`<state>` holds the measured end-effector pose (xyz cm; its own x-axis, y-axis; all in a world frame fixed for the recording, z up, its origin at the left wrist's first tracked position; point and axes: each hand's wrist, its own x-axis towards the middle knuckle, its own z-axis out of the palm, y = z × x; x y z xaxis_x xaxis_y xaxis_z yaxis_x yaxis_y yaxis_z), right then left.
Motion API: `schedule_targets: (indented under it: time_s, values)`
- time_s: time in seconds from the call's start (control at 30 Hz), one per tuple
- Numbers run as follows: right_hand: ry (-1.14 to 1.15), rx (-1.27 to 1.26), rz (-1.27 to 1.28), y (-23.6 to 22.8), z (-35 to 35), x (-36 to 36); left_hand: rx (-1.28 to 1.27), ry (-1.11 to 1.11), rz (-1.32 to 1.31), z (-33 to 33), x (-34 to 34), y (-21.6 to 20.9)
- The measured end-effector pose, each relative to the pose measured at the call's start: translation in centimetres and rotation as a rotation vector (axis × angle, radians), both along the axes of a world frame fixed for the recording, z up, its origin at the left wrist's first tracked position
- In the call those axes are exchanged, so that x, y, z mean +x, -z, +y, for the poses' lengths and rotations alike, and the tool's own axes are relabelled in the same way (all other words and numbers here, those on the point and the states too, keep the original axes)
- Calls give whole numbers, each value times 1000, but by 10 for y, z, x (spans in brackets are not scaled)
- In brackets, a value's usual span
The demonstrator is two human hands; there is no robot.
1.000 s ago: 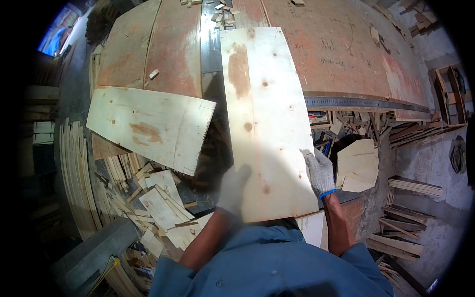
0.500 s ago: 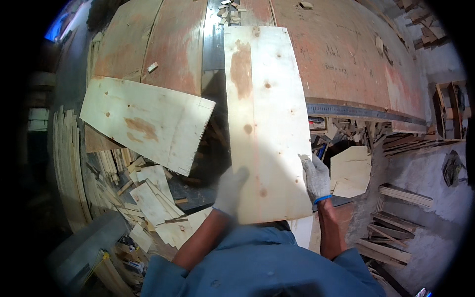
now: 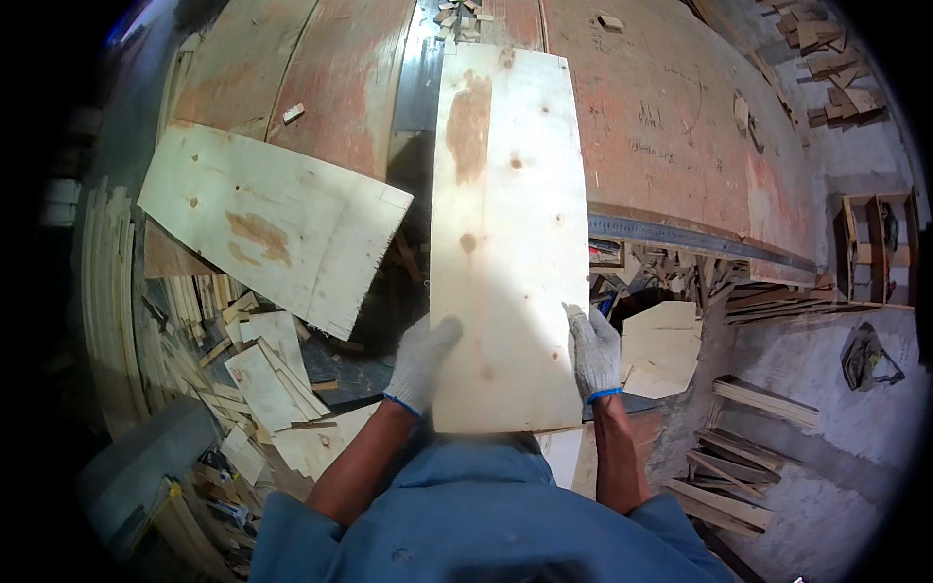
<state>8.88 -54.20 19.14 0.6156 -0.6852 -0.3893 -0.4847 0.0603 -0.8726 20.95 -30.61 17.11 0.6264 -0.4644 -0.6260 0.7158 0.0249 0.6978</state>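
A long pale plywood board (image 3: pixel 525 233) with knots and a brown patch lies lengthwise in front of me, its near end close to my body. My left hand (image 3: pixel 422 361), in a pale knit glove with a blue cuff, grips its left edge with the thumb on top. On the right edge is my gloved right hand (image 3: pixel 595 352), closed around the board with the thumb above; the fingers underneath are hidden. A second plywood sheet (image 3: pixel 277 219), with a ragged right edge, rests tilted across the worktable at left, apart from my hands.
A worn reddish worktable (image 3: pixel 671 126) spreads ahead, with a metal rail (image 3: pixel 700 238) along its right front edge. Wood offcuts (image 3: pixel 277 374) pile up at lower left. A cut-cornered plywood piece (image 3: pixel 661 348) sits beside my right hand. Small blocks (image 3: pixel 457 17) lie at the far end.
The board stays in both hands, little changed in angle. My left hand has shifted slightly outward and up its left edge. The whole view has swung a little, moving the surroundings leftward.
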Motion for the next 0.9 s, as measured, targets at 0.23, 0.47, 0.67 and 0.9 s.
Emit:
schedule_targets:
  time_s: [0.23, 0.47, 0.67, 0.9]
  values:
    - [-52, -49, 33, -1, 1, 4, -6, -32, 53, 0, 7, -7]
    - [-35, -15, 105, -21, 19, 12, -13, -65, 99, 11, 4, 0]
    - [62, 144, -6, -21, 30, 15, -1, -41, 140, 20, 7, 10]
    - [-37, 8, 92, -19, 16, 31, -66, -29, 140, 13, 21, 17]
